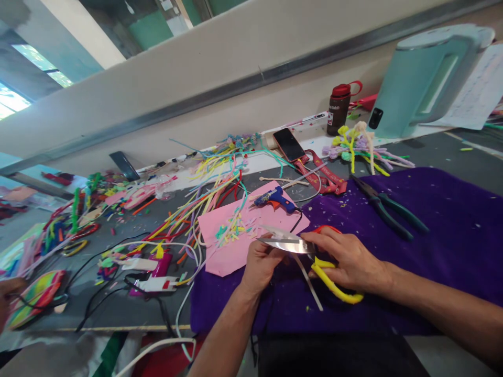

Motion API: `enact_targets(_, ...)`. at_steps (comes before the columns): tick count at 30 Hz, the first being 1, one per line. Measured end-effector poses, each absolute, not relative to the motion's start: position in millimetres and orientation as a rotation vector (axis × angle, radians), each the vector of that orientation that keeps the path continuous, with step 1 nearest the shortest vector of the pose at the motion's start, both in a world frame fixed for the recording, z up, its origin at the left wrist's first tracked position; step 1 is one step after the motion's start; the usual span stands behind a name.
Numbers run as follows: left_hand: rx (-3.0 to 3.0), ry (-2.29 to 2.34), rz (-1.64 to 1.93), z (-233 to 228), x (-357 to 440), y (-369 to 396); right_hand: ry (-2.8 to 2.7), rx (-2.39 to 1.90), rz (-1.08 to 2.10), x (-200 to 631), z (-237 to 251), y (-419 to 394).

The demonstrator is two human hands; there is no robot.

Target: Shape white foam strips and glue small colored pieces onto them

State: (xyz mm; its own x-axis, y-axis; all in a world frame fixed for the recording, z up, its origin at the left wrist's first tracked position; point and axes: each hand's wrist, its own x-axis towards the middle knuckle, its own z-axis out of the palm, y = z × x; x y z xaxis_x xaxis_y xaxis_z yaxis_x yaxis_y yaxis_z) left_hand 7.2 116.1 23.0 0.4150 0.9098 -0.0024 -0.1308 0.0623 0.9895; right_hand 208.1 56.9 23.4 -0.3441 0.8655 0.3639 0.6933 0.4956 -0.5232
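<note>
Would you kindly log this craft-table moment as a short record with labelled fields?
Surface: purple cloth over a grey table
Right hand: grips scissors, blades open; a yellow pipe cleaner curls under it
Left hand: pinched at the blades; what it holds is too small to tell
Beside hands: pink paper with cut scraps, blue glue gun, pliers
Further back: phone, brown bottle, pale green kettle, loose pipe cleaners

Open purple cloth (451,246) is offered toward the desk's right edge, broken only by the pliers (387,207). The left half is blocked by pipe cleaners (204,199) and cables (118,283); the far edge is crowded by the kettle (424,78) and bottle (338,107).
</note>
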Motion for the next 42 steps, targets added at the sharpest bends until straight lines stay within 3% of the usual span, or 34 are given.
enact_targets(42, 1.273, 0.834, 0.918, 30.3, 7.0, 114.8, -2.186, -1.288, 0.478, 208.7, 29.1, 57.0)
